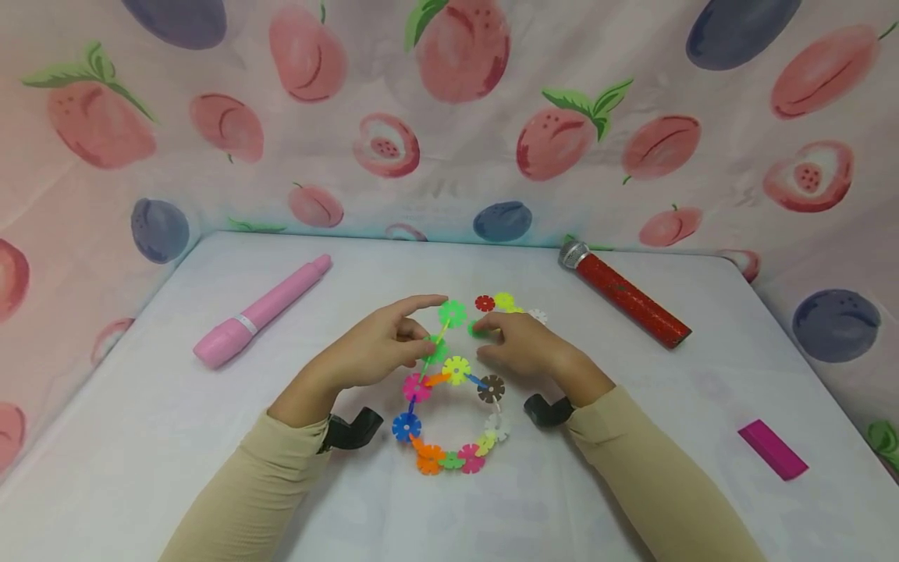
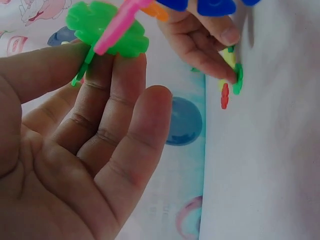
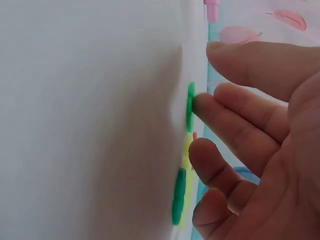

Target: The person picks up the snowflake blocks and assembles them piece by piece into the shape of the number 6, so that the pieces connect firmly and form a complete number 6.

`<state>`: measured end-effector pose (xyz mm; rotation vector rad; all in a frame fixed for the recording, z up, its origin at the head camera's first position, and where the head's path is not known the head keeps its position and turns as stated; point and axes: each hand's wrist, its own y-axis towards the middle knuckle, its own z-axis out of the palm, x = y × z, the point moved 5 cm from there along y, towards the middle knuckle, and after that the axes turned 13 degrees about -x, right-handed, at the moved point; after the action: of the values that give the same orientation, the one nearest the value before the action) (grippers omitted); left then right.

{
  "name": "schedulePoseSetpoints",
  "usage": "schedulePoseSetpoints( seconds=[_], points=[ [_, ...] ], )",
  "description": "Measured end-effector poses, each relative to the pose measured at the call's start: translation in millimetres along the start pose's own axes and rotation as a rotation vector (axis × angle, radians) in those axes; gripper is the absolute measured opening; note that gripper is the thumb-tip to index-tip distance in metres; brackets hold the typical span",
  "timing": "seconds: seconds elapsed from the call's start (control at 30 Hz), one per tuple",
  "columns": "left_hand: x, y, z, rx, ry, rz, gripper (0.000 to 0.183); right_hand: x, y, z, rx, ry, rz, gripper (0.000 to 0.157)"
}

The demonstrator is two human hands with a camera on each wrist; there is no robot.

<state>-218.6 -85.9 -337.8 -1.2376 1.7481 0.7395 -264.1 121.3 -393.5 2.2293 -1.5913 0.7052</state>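
My left hand (image 1: 379,339) pinches a green notched plastic disc (image 1: 436,349) between thumb and fingers. From it a yellow-green disc seen edge-on leads up to another green disc (image 1: 453,314). Below, the held disc joins a ring of interlocked discs through a pink disc (image 1: 417,388). The ring also has a yellow disc (image 1: 456,370), a brown disc (image 1: 491,389) and a blue disc (image 1: 406,427). My right hand (image 1: 527,343) reaches over the table to the right, thumb and index finger apart. In the right wrist view, a fingertip touches a loose green disc (image 3: 190,107).
Beyond my right hand lie a red disc (image 1: 485,303), a yellow disc (image 1: 504,300) and a white disc (image 1: 538,316). A pink microphone (image 1: 263,312) lies at left, a red glittery microphone (image 1: 625,297) at back right. A magenta block (image 1: 772,449) is far right.
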Motion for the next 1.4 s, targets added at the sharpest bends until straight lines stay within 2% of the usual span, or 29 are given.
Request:
schedulePoseSetpoints(
  seconds=[0.17, 0.4, 0.6, 0.83, 1.13, 1.4],
  points=[
    [0.4, 0.0, -0.6, 0.007, -0.016, 0.007, 0.061, 0.1, -5.9, -5.2, -0.016, 0.011, -0.007, 0.031],
    [-0.1, -0.6, -1.6, 0.01, 0.002, 0.019, 0.06, 0.3, -3.6, -2.8, -0.046, -0.007, -0.036, 0.041],
    [-0.6, -1.2, -0.7, 0.017, 0.004, 0.029, 0.06, 2.7, -2.8, 1.8, -0.023, -0.068, -0.091, 0.035],
    [0.9, -0.9, 1.0, 0.032, 0.002, 0.02, 0.06, 4.5, -7.5, 1.9, -0.013, -0.021, -0.049, 0.043],
    [0.6, -2.5, 4.3, 0.085, -0.018, 0.029, 0.059, 13.1, -1.9, 4.5, -0.066, -0.041, -0.094, 0.042],
    [-1.0, -3.6, 2.6, 0.096, -0.026, 0.011, 0.061, 16.9, -0.8, 5.4, -0.056, -0.054, -0.09, 0.041]
  ],
)
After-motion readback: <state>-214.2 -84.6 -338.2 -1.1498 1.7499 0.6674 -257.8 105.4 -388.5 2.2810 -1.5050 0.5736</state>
